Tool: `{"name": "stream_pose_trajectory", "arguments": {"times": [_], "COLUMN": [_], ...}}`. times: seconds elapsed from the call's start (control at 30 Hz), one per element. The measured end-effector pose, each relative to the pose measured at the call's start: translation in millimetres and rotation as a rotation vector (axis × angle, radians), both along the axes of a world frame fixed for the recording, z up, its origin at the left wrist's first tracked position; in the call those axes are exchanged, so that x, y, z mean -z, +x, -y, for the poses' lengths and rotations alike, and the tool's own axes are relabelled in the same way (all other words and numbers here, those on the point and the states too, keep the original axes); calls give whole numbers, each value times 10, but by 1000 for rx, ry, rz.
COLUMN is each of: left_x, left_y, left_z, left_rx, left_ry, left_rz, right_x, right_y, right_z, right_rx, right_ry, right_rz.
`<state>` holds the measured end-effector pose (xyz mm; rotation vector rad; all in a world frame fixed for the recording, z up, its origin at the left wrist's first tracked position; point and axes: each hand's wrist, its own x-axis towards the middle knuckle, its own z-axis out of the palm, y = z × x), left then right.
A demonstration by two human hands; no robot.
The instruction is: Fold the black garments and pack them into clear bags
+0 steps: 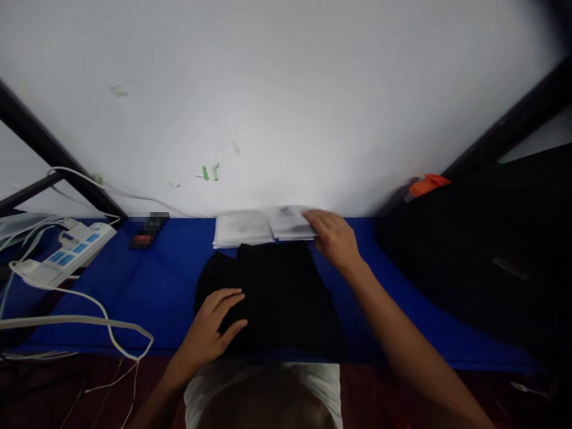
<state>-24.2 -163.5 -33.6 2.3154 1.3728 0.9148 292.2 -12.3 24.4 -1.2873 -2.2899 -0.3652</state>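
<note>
A folded black garment lies on the blue-covered table. My left hand rests on its left side, fingers apart and thumb stretched out. Behind the garment are two flat stacks of whitish, thin sheets or bags, a left stack and a right stack; their exact material is unclear. At the right stack, the fingers of my right hand are closed on the edge of the top whitish sheet, which looks slightly raised and blurred.
On the left lie a white power strip with several cables and a dark object, partly pixelated. A large black bag-like mass fills the right side, with an orange item behind it. A white wall borders the table's back.
</note>
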Motion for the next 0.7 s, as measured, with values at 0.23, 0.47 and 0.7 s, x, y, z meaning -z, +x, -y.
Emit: {"name": "stream_pose_trajectory", "arguments": {"times": [0.23,0.47,0.7], "left_x": [82,67,105], "left_y": [-295,-451,-592], "left_z": [125,168,130], "left_rx": [186,199,233], "left_ry": [-80,-166,-94], "left_rz": [-222,-261,-237], "right_x": [543,528,570], "right_y": [287,218,81], "right_z": [-660,-166,1323], "right_rx": [50,-34,-276], "right_ry": [-206,-168,-578], "right_rz": [145,-13,-109]}}
